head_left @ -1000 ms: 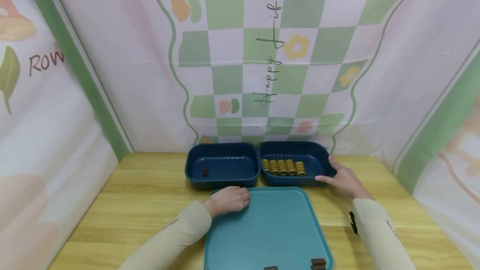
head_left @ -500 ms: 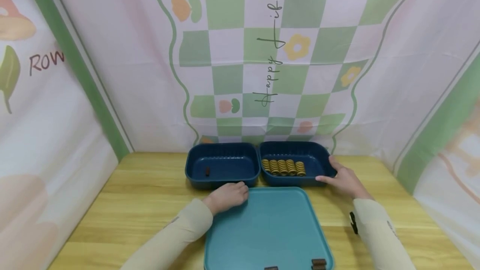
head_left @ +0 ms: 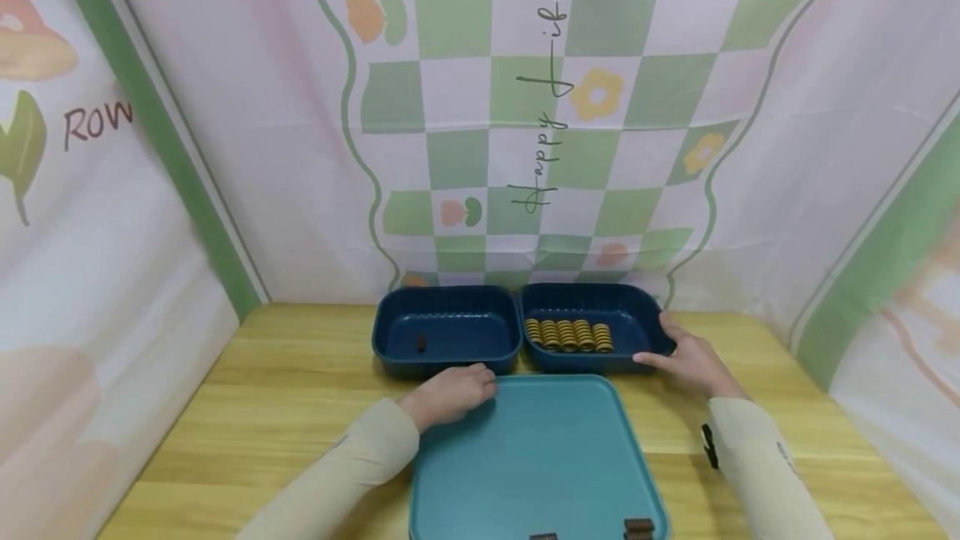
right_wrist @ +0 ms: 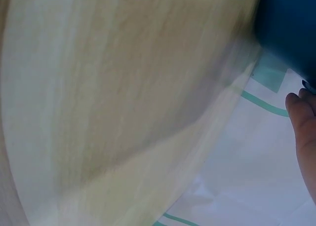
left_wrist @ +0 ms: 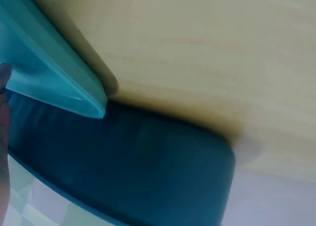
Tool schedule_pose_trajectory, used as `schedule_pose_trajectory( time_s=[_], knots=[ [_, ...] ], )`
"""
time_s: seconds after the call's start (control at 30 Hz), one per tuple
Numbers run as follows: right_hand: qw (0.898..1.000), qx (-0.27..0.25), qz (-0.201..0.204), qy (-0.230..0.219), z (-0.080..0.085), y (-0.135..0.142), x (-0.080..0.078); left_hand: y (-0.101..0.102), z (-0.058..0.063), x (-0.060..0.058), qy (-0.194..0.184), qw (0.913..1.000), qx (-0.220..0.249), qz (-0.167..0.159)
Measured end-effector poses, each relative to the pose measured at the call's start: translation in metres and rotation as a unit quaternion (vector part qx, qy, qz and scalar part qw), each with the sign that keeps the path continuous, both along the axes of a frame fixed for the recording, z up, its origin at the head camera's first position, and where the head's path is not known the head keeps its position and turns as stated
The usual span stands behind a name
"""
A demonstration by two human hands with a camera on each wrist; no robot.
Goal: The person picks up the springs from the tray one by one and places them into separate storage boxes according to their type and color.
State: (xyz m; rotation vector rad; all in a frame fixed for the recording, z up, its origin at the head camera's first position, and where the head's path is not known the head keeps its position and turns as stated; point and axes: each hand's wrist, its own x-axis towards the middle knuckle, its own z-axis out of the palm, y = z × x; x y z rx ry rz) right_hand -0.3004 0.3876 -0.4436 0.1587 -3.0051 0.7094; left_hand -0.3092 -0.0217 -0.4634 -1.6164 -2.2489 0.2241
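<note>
My left hand bends over the back-left edge of a teal tray, fingers right at the front rim of the left navy dish. Its fingertips are hidden in the head view; in the left wrist view a few fingers show at the tray's rim. I cannot tell whether that hand grips anything. A small dark brown piece lies in the left dish. My right hand holds the right navy dish by its front-right corner, thumb and fingers spread. Rows of round yellow-and-dark pieces stand in that dish.
Dark ridged brown pieces sit near the tray's front edge, partly cut off by the frame. Both dishes stand side by side on the wooden table, close to a patterned curtain behind. More curtains flank the table.
My left hand has shifted slightly forward and left, toward the left dish's front rim. The dark piece in that dish has slid a little right. The right hand keeps its place.
</note>
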Motion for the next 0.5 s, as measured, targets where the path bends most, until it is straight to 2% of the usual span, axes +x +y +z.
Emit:
schedule_pose_trajectory(
  time_s=[0.1,0.17,0.27,0.33,0.43,0.5],
  knots=[
    [1.0,0.003,0.0,-0.003,-0.001,0.001,-0.001,-0.003,0.002,0.0,-0.085,0.9947,0.059,-0.004],
    [1.0,0.004,-0.001,-0.004,-0.002,0.002,-0.001,-0.005,0.003,0.0,-0.145,0.9842,0.101,-0.003],
    [1.0,0.003,-0.001,-0.007,-0.002,0.002,-0.001,-0.007,0.006,-0.002,-0.227,0.96,0.164,0.003],
    [1.0,0.0,-0.001,-0.008,-0.002,0.002,-0.002,-0.009,0.009,-0.003,-0.267,0.9418,0.204,0.007],
    [1.0,0.003,0.011,-0.006,0.0,0.0,-0.001,-0.011,0.012,-0.004,-0.308,0.9172,0.252,0.018],
    [1.0,0.012,0.028,-0.006,0.002,0.0,0.0,-0.013,0.014,-0.006,-0.32,0.9071,0.273,0.023]
  ],
)
